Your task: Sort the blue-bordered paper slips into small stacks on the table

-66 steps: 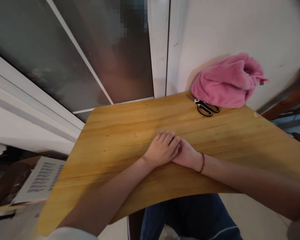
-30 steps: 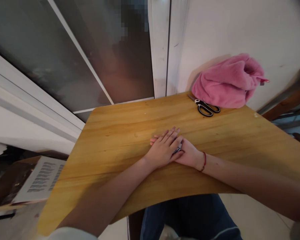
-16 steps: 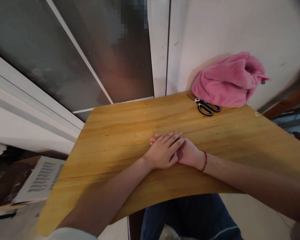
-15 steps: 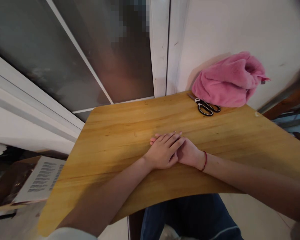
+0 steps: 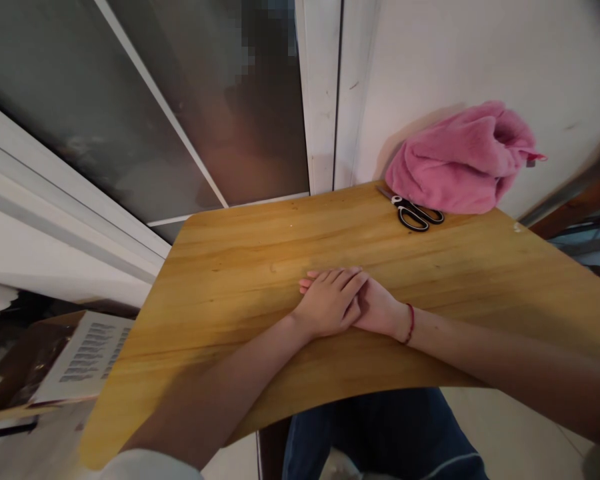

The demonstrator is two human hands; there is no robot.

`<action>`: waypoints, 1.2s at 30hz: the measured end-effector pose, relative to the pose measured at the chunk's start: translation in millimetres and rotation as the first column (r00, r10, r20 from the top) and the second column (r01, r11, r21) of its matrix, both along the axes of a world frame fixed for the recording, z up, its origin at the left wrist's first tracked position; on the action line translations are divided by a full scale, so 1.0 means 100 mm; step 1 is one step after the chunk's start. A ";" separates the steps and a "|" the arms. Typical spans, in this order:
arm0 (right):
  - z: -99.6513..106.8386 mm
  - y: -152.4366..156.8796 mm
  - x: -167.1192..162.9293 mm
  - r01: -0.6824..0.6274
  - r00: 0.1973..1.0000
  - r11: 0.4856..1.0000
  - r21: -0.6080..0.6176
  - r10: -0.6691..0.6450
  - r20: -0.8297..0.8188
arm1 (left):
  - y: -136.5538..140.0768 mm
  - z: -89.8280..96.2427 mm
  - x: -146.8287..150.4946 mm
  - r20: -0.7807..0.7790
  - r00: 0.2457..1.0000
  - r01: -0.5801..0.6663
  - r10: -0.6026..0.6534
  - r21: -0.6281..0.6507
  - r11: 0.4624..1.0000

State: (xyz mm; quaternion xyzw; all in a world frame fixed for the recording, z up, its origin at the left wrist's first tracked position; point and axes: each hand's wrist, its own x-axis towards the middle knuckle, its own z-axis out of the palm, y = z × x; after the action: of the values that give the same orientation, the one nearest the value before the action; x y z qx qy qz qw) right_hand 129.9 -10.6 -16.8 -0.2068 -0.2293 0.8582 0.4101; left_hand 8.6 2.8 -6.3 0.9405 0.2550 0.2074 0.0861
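Note:
My left hand (image 5: 327,305) lies palm down across my right hand (image 5: 380,308) on the wooden table (image 5: 220,267). Its fingers are stretched over the back of the right one, close together, and it holds no object. Under it, the right hand rests on the tabletop with its fingertips sticking out to the left, straight; most of its fingers are covered. A red bracelet (image 5: 410,325) circles the right wrist. Beyond the hands, at the back right, are scissors (image 5: 413,215) with black and white handles, touched by neither hand.
Beside the scissors, a pink plush cloth bundle (image 5: 455,160) leans against the white wall (image 5: 445,53). A framed dark glass panel (image 5: 220,120) borders the table's far left side. Lower left stands a cardboard box (image 5: 83,357) with printed labels. My legs in jeans (image 5: 380,433) are under the near edge.
Both hands keep their place, one over the other. The left fingers lie slightly flatter and closer together. The view has shifted a little.

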 end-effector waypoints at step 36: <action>0.14 -0.03 0.00 0.017 0.999 1.000 -0.019 -0.016 0.033 | 0.02 0.03 -0.05 0.054 0.998 0.026 -0.023 -0.068 0.997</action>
State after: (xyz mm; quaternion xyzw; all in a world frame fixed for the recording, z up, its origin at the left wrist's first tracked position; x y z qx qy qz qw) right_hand 129.8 -13.8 -2.6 -0.2265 -0.2259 0.8534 0.4115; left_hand 3.9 4.8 -2.9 0.9342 0.2482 0.2221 0.1279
